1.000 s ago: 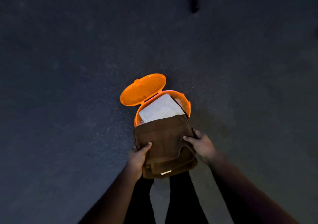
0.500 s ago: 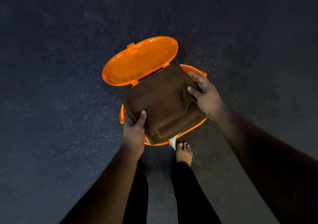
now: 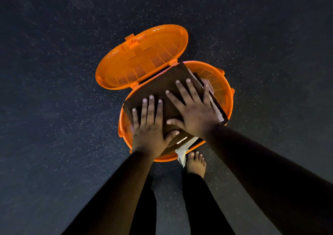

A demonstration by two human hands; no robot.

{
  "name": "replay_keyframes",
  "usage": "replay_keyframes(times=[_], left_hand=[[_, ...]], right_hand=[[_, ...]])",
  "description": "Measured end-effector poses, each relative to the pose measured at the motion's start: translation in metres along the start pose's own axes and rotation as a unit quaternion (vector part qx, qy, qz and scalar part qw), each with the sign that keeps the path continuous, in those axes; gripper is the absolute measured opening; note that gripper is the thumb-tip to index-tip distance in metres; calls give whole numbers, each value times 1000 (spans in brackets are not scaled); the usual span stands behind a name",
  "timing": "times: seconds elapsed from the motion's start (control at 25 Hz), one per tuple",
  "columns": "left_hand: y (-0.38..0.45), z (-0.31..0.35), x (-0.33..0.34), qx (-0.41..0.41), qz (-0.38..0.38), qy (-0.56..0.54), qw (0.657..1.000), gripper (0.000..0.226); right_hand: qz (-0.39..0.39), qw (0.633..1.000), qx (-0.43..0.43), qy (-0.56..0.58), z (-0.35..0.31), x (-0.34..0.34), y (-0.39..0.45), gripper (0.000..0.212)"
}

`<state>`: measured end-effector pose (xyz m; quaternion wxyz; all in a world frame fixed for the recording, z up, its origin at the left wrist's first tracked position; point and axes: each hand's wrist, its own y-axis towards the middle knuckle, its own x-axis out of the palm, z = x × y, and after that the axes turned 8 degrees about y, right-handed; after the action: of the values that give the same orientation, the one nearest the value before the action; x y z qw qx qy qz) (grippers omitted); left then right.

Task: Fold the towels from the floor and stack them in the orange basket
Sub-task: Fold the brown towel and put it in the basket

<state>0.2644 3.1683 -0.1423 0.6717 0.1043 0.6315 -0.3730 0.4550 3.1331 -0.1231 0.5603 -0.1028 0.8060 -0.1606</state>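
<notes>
We counted one orange basket [image 3: 222, 92] at frame centre, its one lid [image 3: 142, 58] hinged open toward the upper left. One folded brown towel [image 3: 162, 88] lay on top of the stack inside it; pale towel edges [image 3: 182, 155] showed beneath at the lower and right sides, number not countable. Two hands pressed flat on the brown towel: left hand [image 3: 150, 130] at its lower left, right hand [image 3: 194, 112] right of it, all fingers straight and spread, gripping nothing. One bare foot [image 3: 196, 163] stood just below the basket on the dark speckled floor [image 3: 54, 90].
</notes>
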Motion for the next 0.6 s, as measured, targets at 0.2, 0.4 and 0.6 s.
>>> replay_keyframes(times=[0.2,0.4,0.6], left_hand=[[20,0,54,35,-76,53,995,141],[42,-3,92,1,-73,62,995,153],[46,0,90,-1,-75,67,995,155]], right_hand=[[-97,995,4,-10,59,56,-6,139],[-73,995,-34,-52,82,94,22,144],[-50,997,-19,-55,80,96,20,135]])
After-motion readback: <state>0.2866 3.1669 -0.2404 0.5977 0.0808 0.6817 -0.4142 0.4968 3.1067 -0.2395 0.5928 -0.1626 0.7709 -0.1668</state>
